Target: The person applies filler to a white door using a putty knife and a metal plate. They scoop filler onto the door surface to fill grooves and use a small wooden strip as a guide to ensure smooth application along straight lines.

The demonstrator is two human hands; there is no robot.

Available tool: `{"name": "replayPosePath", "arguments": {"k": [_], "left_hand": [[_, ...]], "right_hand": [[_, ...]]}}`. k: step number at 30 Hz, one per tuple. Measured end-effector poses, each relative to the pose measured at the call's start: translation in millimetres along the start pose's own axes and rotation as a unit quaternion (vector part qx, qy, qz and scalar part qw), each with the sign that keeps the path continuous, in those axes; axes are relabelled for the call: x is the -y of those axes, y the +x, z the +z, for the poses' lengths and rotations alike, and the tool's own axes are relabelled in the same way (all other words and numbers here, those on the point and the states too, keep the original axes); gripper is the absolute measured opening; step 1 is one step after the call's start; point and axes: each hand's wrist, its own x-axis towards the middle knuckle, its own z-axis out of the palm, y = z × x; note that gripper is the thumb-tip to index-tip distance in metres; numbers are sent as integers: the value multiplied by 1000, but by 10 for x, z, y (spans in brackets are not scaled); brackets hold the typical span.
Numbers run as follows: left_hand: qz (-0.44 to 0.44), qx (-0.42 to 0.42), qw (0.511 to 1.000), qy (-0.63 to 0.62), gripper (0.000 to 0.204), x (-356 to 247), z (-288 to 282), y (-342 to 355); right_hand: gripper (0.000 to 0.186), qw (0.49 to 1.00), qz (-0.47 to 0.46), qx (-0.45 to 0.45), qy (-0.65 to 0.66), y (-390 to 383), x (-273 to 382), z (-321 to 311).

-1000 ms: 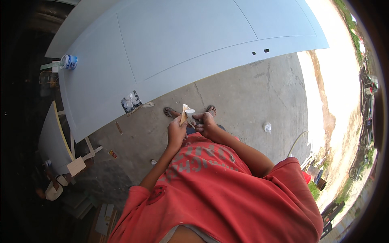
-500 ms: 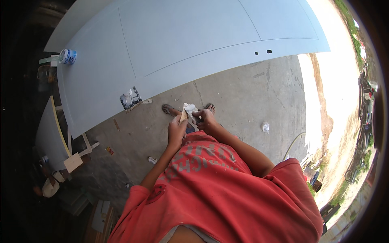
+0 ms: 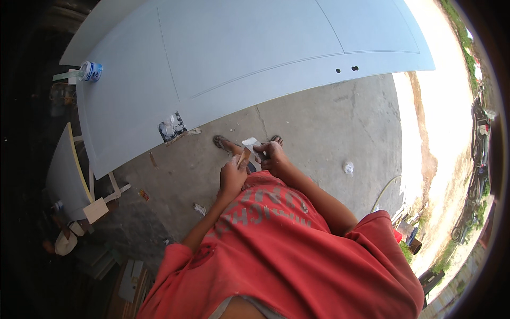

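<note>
My left hand (image 3: 232, 175) is closed round a small tan flat scraper (image 3: 244, 155), held upright at waist height. Just to its right, my right hand (image 3: 270, 158) is closed on a second flat scraper (image 3: 250, 142) with white paste on its blade. Beyond my feet lies a large pale grey-blue panel (image 3: 255, 32) with thin lines and two dark holes near its right end. A dark, smeared square (image 3: 171, 126) with whitish lumps sits at the panel's near edge. A white-and-blue tub (image 3: 93, 71) with a pale stick across it stands at the panel's left.
A smaller yellow-edged panel (image 3: 66, 175) rests on wooden supports at the left. A crumpled white bag (image 3: 348, 167) lies on the concrete floor (image 3: 329, 127), near a hose (image 3: 386, 189). At the right are bright sandy ground (image 3: 446, 133) and piled clutter (image 3: 475, 175).
The tan scraper in my left hand has moved down and slightly right, away from the white-coated blade in my right hand, which now sits higher and shows more clearly.
</note>
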Motion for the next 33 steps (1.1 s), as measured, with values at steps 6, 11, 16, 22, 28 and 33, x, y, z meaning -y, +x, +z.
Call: {"name": "replayPosePath", "arguments": {"k": [6, 11, 16, 22, 28, 33], "left_hand": [[-43, 12, 994, -96, 24, -8, -34, 65], [-19, 8, 996, -83, 23, 32, 24, 113], [21, 18, 998, -50, 24, -17, 70, 59], [-62, -8, 986, -151, 24, -141, -2, 146], [-67, -10, 986, -150, 23, -197, -18, 141], [-149, 15, 940, -307, 24, -92, -14, 209]], "right_hand": [[18, 914, -294, 13, -277, 128, -162, -244], [18, 802, -407, -5, -438, 145, -339, -284], [15, 997, -6, -32, 74, 14, 68, -30], [11, 971, -162, 3, -175, -97, -171, -23], [9, 988, 57, -47, 137, -69, -69, 130], [10, 987, 36, -43, 152, 8, -110, 55]]}}
